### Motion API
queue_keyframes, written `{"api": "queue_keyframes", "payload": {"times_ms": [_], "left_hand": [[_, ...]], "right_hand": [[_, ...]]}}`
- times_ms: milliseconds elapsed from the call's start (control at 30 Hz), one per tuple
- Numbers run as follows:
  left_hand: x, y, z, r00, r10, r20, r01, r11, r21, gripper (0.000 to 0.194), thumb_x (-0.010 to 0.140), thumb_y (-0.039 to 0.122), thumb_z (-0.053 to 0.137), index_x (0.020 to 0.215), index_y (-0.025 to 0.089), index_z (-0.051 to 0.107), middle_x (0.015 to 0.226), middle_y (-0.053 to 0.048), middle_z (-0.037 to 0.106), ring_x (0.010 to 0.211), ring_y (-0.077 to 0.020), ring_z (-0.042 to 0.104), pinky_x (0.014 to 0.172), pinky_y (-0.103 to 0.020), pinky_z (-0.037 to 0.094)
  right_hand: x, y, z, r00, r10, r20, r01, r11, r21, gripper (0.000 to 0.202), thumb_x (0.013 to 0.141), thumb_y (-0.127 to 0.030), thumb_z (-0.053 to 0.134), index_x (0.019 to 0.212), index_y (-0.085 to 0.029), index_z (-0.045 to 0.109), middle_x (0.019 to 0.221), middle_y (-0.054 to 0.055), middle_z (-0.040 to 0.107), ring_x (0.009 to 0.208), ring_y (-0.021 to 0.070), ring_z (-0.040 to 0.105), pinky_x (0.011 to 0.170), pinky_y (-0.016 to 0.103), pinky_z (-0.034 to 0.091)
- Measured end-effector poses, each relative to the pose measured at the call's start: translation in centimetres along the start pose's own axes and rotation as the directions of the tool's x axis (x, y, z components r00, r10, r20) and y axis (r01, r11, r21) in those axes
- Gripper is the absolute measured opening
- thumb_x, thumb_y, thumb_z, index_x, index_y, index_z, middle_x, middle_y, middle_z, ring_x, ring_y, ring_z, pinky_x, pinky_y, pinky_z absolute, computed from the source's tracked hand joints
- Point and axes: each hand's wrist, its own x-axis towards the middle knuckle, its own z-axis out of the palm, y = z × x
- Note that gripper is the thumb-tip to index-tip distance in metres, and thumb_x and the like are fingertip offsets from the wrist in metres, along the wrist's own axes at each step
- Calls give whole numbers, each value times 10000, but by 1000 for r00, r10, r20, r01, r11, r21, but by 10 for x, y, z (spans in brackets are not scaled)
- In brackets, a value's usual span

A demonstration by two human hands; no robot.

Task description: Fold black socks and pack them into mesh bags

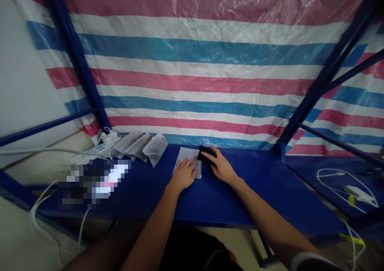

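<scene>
On the blue table lies a flat, whitish translucent bag (186, 153). My left hand (184, 174) rests on its lower part, palm down with the fingers spread. Just right of the bag, my right hand (220, 165) has its fingers wrapped round a black item (206, 154), whose left end meets the bag's right edge. What the black item is cannot be made out. Several similar pale bags (154, 147), which look filled, lean in an overlapping row to the left, near the back edge.
A white power strip (90, 154) with plugs and cables lies at the back left. Before it is a pixelated area. Blue metal posts (318, 79) frame the table (222, 203), with striped plastic sheeting (192, 79) behind. White cables (345, 174) lie on another surface at the right.
</scene>
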Motion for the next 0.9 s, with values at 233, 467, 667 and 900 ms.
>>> {"api": "queue_keyframes", "payload": {"times_ms": [233, 467, 667, 900], "left_hand": [[-1, -14, 4, 995, 30, 94, -26, 999, -35, 605, 997, 377, 530, 1594, 283, 510, 1742, -118, 347, 1657, -364, 201, 1310, -682, 109], [-6, -17, 6, 995, 60, 81, -60, 998, -9, 617, 995, 386, 535, 1601, 278, 494, 1743, -118, 344, 1660, -356, 190, 1320, -662, 72], [-7, -15, 7, 997, 62, 50, -60, 998, -34, 592, 986, 388, 558, 1569, 294, 533, 1734, -103, 373, 1656, -352, 214, 1324, -657, 88], [-10, -15, 6, 995, 65, 81, -64, 998, -12, 612, 995, 391, 540, 1598, 299, 497, 1748, -92, 347, 1664, -345, 185, 1325, -653, 82]], "right_hand": [[4, -15, 4, 984, -46, 170, 45, 999, 5, 879, 863, -501, 852, 1634, -426, 435, 1699, 121, 378, 1485, 410, 484, 1167, 635, 452], [4, -13, 0, 979, -52, 196, 48, 999, 22, 919, 822, -499, 898, 1622, -430, 451, 1698, 127, 382, 1487, 423, 478, 1162, 648, 444], [3, -12, 1, 982, -65, 175, 56, 997, 53, 889, 824, -410, 888, 1612, -414, 477, 1687, 118, 405, 1488, 413, 482, 1159, 630, 454], [2, -12, 1, 983, -81, 164, 70, 995, 69, 915, 795, -449, 913, 1604, -424, 485, 1679, 110, 419, 1462, 406, 512, 1186, 635, 432]]}}
